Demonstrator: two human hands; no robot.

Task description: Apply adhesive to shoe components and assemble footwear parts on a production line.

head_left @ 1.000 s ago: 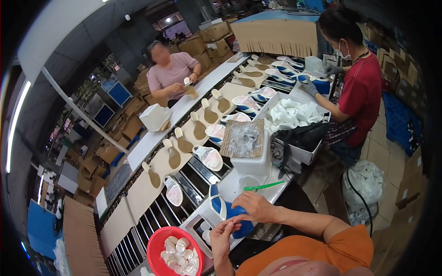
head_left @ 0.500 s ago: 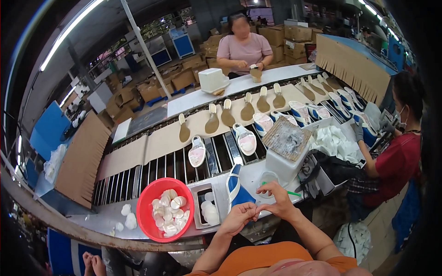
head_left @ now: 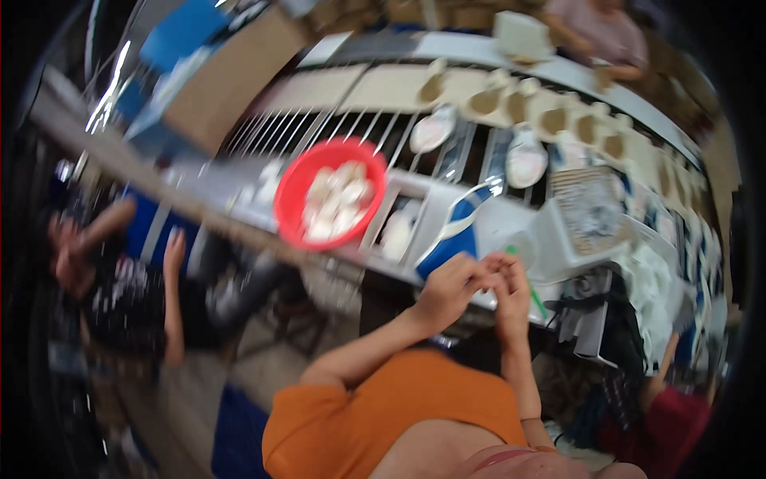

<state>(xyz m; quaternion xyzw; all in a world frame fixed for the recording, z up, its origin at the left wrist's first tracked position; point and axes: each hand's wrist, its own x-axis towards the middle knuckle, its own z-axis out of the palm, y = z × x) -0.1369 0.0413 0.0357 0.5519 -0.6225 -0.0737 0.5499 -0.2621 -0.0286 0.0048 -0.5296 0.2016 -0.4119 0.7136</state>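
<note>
Both hands are raised together just below the blue shoe (head_left: 455, 239), which lies on the desk (head_left: 511, 219) and serves here as reference. The left hand (head_left: 448, 289) is curled, fingers bent inward toward the right hand (head_left: 511, 289); their fingertips meet or nearly meet. Grip state: both hands are closed to a pinch, but the frame is blurred and whatever sits between the fingertips is too small to identify. A green stick (head_left: 533, 295) shows just beside the right hand, on the side away from the left; whether the hand has hold of it cannot be determined.

Left of the shoe, a red bowl (head_left: 297, 185) stands on the desk, filled with pale pieces (head_left: 339, 199). Between bowl and shoe is a small tray (head_left: 381, 214) holding a white piece. Beyond the shoe, further from the person, a roller track (head_left: 351, 128) carries white insoles (head_left: 527, 164) and tan shoe parts (head_left: 550, 120). Right of the shoe stands a white bin (head_left: 558, 239).

Another person's hand (head_left: 173, 251) shows well left of the shoe, below the desk edge.
</note>
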